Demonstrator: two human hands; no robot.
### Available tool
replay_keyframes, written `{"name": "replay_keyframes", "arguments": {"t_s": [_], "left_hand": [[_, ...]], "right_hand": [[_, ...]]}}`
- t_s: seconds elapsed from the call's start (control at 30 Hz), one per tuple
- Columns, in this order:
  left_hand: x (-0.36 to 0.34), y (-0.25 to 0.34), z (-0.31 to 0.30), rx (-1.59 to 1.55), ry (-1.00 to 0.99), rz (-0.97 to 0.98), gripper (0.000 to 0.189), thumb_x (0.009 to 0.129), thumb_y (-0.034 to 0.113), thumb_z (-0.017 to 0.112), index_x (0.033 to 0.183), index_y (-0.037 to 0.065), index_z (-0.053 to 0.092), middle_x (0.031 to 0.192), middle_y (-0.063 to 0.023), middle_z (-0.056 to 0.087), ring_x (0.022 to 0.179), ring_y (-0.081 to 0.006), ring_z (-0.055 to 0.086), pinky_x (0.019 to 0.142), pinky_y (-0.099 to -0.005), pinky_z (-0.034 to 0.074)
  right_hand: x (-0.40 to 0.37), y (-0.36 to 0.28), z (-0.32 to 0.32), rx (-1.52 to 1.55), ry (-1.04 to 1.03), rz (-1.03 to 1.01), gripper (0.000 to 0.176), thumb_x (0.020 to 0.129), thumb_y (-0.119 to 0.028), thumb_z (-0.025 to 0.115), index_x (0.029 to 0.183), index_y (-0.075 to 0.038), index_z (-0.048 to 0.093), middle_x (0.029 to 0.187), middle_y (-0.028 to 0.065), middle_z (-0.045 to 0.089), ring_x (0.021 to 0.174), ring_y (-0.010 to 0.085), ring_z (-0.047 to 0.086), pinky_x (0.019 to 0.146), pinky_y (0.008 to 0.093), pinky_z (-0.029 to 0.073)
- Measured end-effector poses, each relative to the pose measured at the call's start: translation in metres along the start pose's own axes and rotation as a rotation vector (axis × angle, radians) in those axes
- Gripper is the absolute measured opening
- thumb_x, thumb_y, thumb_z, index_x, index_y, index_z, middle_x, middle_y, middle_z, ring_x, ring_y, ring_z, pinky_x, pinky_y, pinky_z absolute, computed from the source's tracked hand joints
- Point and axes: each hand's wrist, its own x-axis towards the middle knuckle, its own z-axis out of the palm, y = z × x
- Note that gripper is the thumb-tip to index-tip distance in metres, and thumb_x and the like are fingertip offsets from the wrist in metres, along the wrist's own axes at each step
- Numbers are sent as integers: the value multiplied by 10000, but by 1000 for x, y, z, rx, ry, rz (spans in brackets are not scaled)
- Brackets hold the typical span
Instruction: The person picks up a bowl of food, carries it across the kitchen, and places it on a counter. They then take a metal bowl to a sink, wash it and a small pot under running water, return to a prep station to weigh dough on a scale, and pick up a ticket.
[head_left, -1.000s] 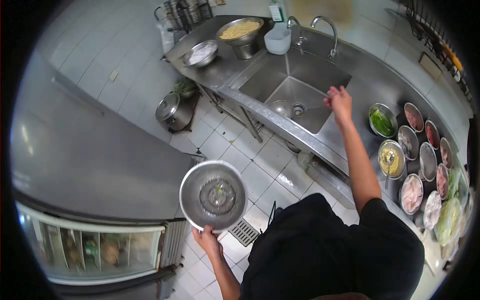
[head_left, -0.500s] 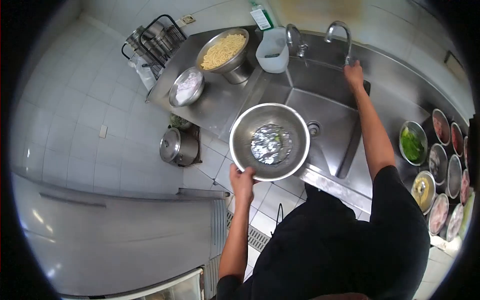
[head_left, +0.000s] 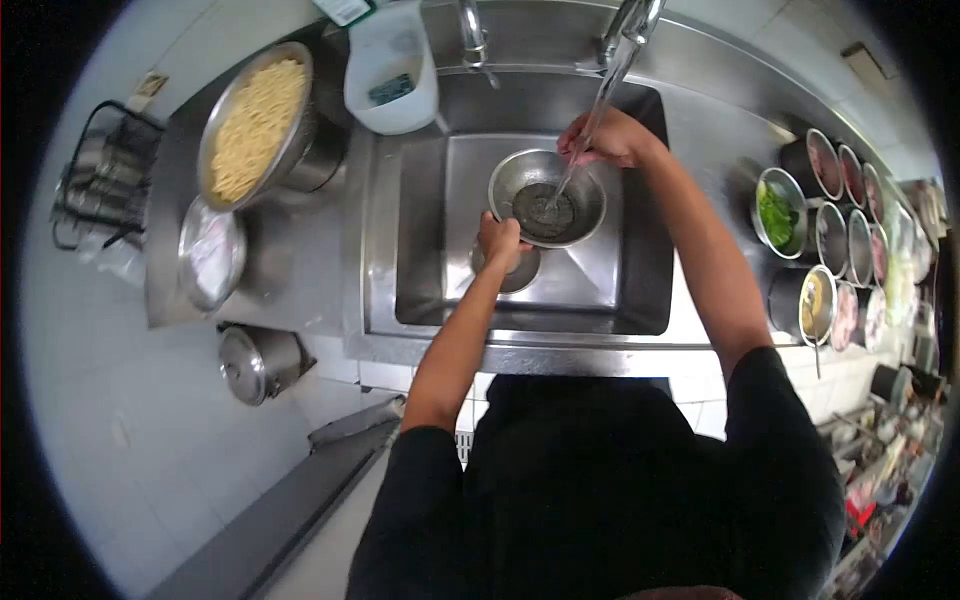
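Over the sink (head_left: 420, 275), the left hand (head_left: 500, 241) pinches the metal bowl (head_left: 513, 178), likely so spills drop in. There, the right hand (head_left: 614, 140) is by the falling water (head_left: 602, 106) (I can't tell if it grips anything).

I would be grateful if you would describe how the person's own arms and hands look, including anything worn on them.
The left hand and right hand are both bare, with no gloves visible. No watch or bracelet shows at either wrist. The left sleeve and right sleeve are black and short, leaving the forearms uncovered. Any rings are too small to tell.
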Motion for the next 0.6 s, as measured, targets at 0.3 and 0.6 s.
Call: {"name": "replay_keyframes", "arguments": {"t_s": [0.3,0.6], "left_hand": [[72,-22,49,580,-117,178,358,780,77,526,1091,-80,445,974,-305,594,830,-350,668,627,-412,550],[83,-41,48,842,145,850,169,844,88,512,970,-13,563,894,-216,590,814,-350,635,718,-409,536]], "right_hand": [[-15,12,31,-896,141,-297,221,678,-206,679,785,-15,705,805,103,695,765,209,660,731,336,515],[18,-12,118,-1110,451,-102,107,669,-96,600,715,-75,695,742,135,672,708,320,663,703,404,529]]}}
